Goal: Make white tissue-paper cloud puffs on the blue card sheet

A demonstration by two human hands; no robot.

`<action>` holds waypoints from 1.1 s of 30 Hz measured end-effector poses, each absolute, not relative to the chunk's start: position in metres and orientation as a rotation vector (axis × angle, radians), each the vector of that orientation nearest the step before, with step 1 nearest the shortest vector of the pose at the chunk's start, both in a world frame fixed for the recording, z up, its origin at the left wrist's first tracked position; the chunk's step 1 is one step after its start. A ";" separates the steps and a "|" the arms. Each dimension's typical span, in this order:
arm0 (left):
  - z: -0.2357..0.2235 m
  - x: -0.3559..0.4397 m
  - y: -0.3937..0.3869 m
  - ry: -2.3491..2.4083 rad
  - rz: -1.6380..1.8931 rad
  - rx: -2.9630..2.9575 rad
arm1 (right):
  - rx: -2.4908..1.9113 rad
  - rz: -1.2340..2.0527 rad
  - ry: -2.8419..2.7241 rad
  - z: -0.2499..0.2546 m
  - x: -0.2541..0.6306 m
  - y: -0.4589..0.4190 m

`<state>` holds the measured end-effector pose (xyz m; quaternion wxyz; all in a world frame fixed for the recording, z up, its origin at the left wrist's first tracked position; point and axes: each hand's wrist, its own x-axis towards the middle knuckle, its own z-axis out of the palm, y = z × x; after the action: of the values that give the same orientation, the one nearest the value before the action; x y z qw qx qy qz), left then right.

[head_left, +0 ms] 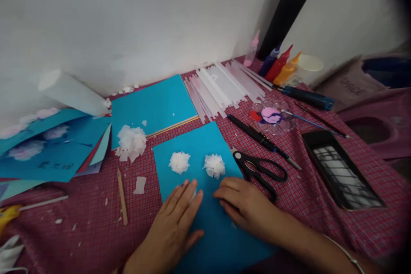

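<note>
A sheet of blue paper (pixel 205 137) lies before me with two white crumpled-paper puffs on it, a left puff (pixel 180 162) and a right puff (pixel 214 165). My left hand (pixel 178 214) rests flat on the sheet below the left puff, fingers stretched out. A bit of white shows between its fingers; the rest of that piece is hidden. On the sheet's right side, below the right puff, my right hand (pixel 242 201) has its fingers curled in; whatever they may hold is hidden. Black-handled scissors (pixel 260 169) lie just beyond the right hand.
Left stand a heap of white paper pieces (pixel 131 142), a pencil (pixel 122 197), and decorated blue cards (pixel 64 154). Behind are more blue paper (pixel 154 102) and white strips (pixel 221 87). Paint bottles (pixel 284 66), a palette (pixel 272 117), a black pen-like tool (pixel 257 136) and a phone (pixel 340 169) sit right.
</note>
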<state>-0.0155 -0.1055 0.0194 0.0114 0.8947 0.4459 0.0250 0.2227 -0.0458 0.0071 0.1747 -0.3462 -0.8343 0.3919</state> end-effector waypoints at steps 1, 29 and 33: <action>0.017 -0.015 -0.104 1.340 0.060 2.781 | -0.980 1.117 -2.364 0.007 0.222 -0.045; 0.033 -0.026 -0.096 1.322 0.314 1.935 | -0.974 1.174 -2.353 0.009 0.224 -0.043; 0.029 -0.032 -0.087 1.393 0.364 2.121 | -0.953 1.180 -2.358 0.007 0.224 -0.043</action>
<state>-0.0319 -0.0875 0.0294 0.2850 0.7931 0.5209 0.1361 0.2240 -0.0430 0.0073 0.1682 -0.3350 -0.8292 0.4147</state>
